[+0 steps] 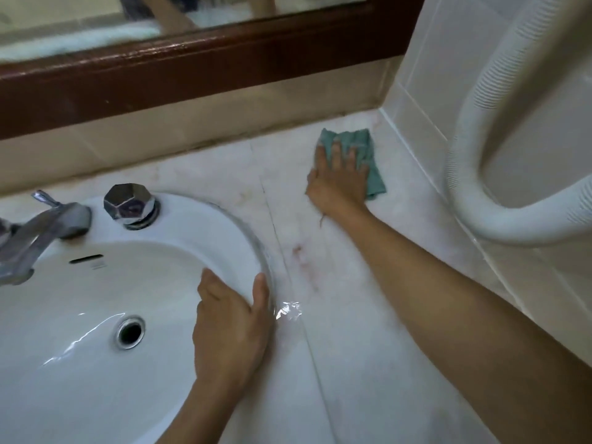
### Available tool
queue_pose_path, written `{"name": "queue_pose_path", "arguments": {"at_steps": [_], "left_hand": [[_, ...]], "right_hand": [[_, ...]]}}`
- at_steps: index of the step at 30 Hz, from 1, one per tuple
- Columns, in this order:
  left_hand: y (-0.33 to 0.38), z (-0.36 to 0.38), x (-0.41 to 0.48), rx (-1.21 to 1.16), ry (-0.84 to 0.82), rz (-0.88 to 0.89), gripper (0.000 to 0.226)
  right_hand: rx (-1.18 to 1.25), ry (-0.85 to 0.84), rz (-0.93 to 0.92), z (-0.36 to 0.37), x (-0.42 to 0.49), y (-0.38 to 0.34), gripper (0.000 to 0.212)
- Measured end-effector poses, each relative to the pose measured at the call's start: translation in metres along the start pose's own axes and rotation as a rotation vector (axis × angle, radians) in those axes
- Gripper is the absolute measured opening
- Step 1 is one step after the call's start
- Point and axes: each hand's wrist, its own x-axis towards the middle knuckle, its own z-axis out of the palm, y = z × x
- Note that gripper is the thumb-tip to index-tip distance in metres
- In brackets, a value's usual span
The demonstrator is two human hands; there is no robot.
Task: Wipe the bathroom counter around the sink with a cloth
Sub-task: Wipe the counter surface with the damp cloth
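**A:** So the teal cloth (360, 139) is up in the far corner of the counter (336, 363), around 2 o'clock from the sink (205, 206), near the tiled wall.

**B:** Yep, right hand (339, 179) lies flat on it, fingers straight and spread, pressing rather than gripping. I'd lean on the whole palm and drag toward 7 o'clock over that reddish stain (301, 257).

**A:** Left hand (230, 328)?

**B:** Relaxed on the sink rim, fingers loose, holding nothing. The puddle (290, 310) beside it needs a pass too.

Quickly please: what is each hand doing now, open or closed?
Left hand: open, resting on the sink rim.
Right hand: open, straight fingers pressing the cloth on the counter.
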Motion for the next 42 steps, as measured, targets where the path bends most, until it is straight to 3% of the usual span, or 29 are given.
{"name": "queue_pose_path", "arguments": {"at_steps": [3,6,8,11,15,18,21,25,28,30,33,35,37,39,42], "left_hand": [[-0.004,0.0,0.001,-0.026,0.013,-0.003,0.082],[-0.005,0.0,0.0,-0.06,0.015,-0.007,0.076],[-0.005,-0.001,0.001,-0.069,0.015,-0.007,0.076],[-0.004,-0.001,-0.001,-0.067,0.015,0.011,0.076],[-0.004,0.0,0.0,-0.053,0.024,0.031,0.076],[-0.005,0.001,0.001,-0.041,0.034,0.026,0.074],[-0.007,0.001,0.002,-0.072,0.04,0.0,0.071],[-0.007,-0.002,0.0,-0.141,0.042,-0.036,0.066],[-0.009,-0.005,0.001,-0.194,0.03,-0.058,0.059],[-0.009,-0.006,0.0,-0.215,0.035,-0.088,0.053],[-0.008,-0.006,0.0,-0.244,0.057,-0.1,0.048],[-0.007,-0.007,0.0,-0.263,0.077,-0.086,0.043],[-0.008,-0.009,-0.002,-0.301,0.087,-0.087,0.031],[-0.012,-0.01,-0.003,-0.326,0.101,-0.058,0.027],[-0.028,-0.018,-0.016,-0.273,0.071,0.02,0.031]], "right_hand": [[-0.002,-0.048,-0.382,0.016,-0.059,-0.041,0.056],[-0.021,-0.082,-0.619,0.017,-0.139,-0.005,0.055],[-0.071,-0.057,-0.581,0.01,-0.162,0.051,0.056],[-0.113,-0.001,-0.269,-0.007,-0.122,0.109,0.056],[-0.055,0.013,0.027,-0.01,-0.021,0.077,0.055],[-0.054,-0.062,-0.169,0.002,-0.007,0.013,0.055],[-0.03,-0.111,-0.435,0.015,-0.062,-0.022,0.054],[0.016,-0.024,-0.461,0.026,-0.222,0.006,0.056],[-0.027,-0.026,-0.562,0.02,-0.307,0.078,0.059],[-0.089,-0.014,-0.438,0.008,-0.296,0.132,0.059],[-0.107,0.031,-0.105,-0.001,-0.231,0.163,0.057],[-0.032,0.055,0.081,0.003,-0.199,0.134,0.059],[0.046,0.066,0.127,0.013,-0.204,0.079,0.06],[0.06,0.102,-0.068,0.027,-0.253,0.024,0.06],[0.005,-0.049,-0.505,0.036,-0.35,0.004,0.06]]}}
